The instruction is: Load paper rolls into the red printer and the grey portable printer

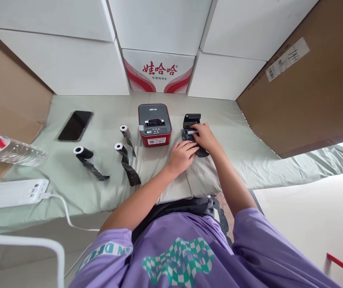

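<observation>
A small black portable printer (202, 152) lies on the cloth, its lid (192, 120) raised. Inside its bay a paper roll (190, 131) with a pale side shows partly. My right hand (205, 137) has its fingers bent over the bay, against the roll; the fingertips are partly hidden. Lower and to the left, my left hand (182, 158) holds the printer's body at its near left side, fingers close together. Left of both hands stands a larger red and black label printer (155, 134) with dark paper in its slot.
Three partly unwound rolls, one at left (84, 153), one in the middle (120, 147), one behind (124, 130), lie on the pale green cloth (108, 108). A phone (76, 125), water bottle (24, 154) and white power strip (15, 194) are left. Cartons (303, 92) flank the white boxes (159, 76).
</observation>
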Demonstrator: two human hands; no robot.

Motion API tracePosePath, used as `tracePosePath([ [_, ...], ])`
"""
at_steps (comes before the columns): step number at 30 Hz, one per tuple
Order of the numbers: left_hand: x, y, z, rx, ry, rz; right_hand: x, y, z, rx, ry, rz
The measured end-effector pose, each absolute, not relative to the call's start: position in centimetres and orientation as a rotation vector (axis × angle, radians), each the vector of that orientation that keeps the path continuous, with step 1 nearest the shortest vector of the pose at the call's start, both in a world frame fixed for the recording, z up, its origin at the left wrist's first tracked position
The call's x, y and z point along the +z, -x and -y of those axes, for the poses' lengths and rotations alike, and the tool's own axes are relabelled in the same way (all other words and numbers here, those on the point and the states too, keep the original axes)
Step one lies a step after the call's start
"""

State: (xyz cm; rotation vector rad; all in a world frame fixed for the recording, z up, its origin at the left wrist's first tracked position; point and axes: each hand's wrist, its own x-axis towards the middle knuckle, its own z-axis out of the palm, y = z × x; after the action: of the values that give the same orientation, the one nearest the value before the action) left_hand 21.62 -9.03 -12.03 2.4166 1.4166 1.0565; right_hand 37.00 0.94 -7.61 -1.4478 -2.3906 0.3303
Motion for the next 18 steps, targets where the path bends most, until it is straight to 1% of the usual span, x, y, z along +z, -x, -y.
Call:
tracePosePath([
  [6,-12.4,-21.3,8.8,1.166,-2.441,-1.363,-7.8,-37.4,-0.7,0.394,1.426,2.352],
  [10,-12.7,-21.2,8.6,1.227,-2.434,-1.316,-6.9,-38.2,-0.5,0.439,1.386,2.361],
  [15,-12.8,-21.2,8.4,1.267,-2.455,-1.284,-5.0,-38.2,-2.3,0.241,1.320,2.231],
  [18,-12.7,-21.2,8.4,1.328,-2.468,-1.262,-4.6,-37.4,-4.1,0.232,1.310,2.315],
])
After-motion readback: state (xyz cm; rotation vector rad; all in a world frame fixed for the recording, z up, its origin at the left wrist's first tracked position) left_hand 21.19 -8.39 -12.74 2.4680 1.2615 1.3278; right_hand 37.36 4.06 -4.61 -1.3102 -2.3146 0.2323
